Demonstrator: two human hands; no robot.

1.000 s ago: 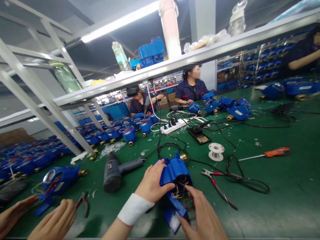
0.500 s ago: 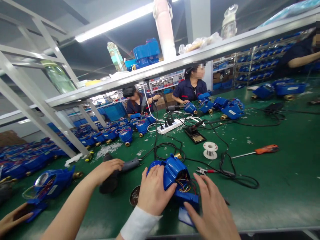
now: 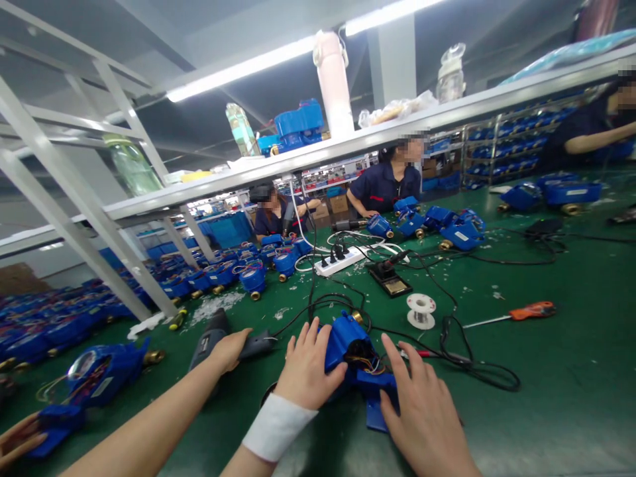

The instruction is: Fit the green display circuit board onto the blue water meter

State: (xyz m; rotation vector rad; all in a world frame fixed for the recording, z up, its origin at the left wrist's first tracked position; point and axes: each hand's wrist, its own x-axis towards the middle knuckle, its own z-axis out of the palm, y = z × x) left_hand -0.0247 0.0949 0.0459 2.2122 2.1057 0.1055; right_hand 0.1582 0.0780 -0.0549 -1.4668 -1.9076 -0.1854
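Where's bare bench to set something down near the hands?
Bare green mat right of the right hand, below the orange screwdriver. Crowded: cables and solder spool behind the blue meter; heat gun left of the left hand.

Left hand [image 3: 305,371]: lower centre of frame, palm down, fingers spread and curved, thumb out to right; white band round wrist, forearm running to bottom edge. Right hand [image 3: 422,414]: lower right of centre, back to camera, fingers extended up-left, slightly splayed, thumb tucked left.

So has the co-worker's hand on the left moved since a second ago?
Yes. The co-worker's hand went from near the bench edge up to the grey heat gun.
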